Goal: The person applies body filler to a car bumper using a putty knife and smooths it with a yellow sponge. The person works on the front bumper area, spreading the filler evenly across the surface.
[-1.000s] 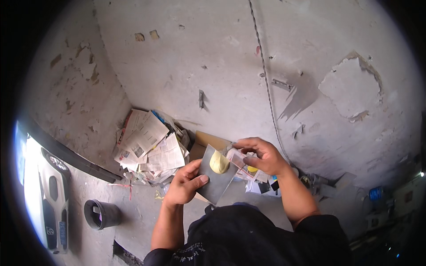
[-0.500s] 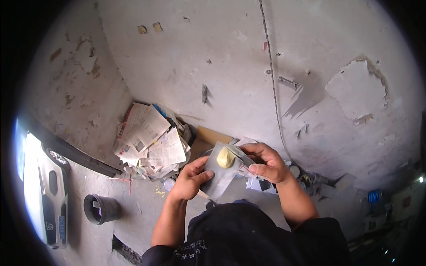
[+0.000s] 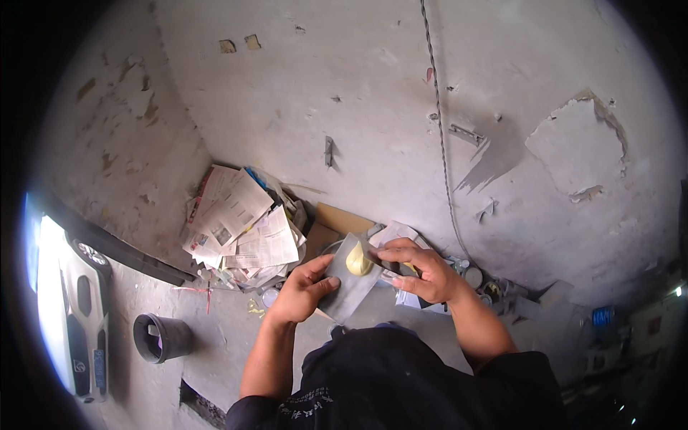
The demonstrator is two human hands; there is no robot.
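My left hand (image 3: 302, 290) is closed on the lower left edge of a flat grey plate (image 3: 340, 296), its thumb lying on top. The plate is tilted and bears a smooth dollop of pale yellow putty (image 3: 358, 259) near its upper right edge. On the right, my right hand (image 3: 424, 271) pinches a thin, dark, flat scraper (image 3: 378, 262) between thumb and fingers. The scraper is close beside the putty; whether it touches is hard to tell. The fingers cover much of it.
A heap of newspapers (image 3: 247, 222) lies against the wall corner, beside a cardboard box (image 3: 337, 221). A dark bucket (image 3: 163, 338) stands on the floor at left, near a parked car (image 3: 87, 315). A twisted cable (image 3: 439, 115) hangs down the patched wall. Cans (image 3: 473, 276) stand along its foot.
The plate and both hands have shifted slightly left. My right hand has turned, its fingers drawing closer together around the scraper beside the putty.
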